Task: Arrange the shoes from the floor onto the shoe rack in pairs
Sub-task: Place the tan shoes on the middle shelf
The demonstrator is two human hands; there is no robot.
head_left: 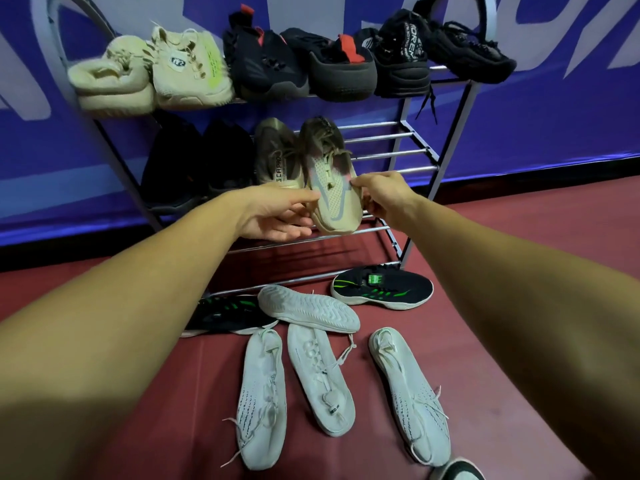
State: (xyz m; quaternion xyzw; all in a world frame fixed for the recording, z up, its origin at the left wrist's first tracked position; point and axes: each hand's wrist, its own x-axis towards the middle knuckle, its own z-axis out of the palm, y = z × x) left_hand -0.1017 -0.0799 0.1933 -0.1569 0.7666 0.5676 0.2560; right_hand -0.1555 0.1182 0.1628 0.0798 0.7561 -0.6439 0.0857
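Both hands hold one tan mesh shoe (332,188) at the front of the metal shoe rack's (408,152) middle shelf. My left hand (280,216) grips its left side and sole, my right hand (381,195) pinches its right edge. Its tan partner (277,157) sits right beside it on that shelf, with a dark pair (197,161) further left. The top shelf carries a cream pair (152,71) and several black shoes (346,60). On the floor lie several white shoes (322,379), one of them sole up (308,308), and two black-and-green shoes (384,289).
The rack stands against a blue banner wall (554,109) on a dark red floor (519,237). The right half of the middle shelf and the bottom shelf (311,251) hold nothing. A dark shoe toe (457,471) shows at the bottom edge.
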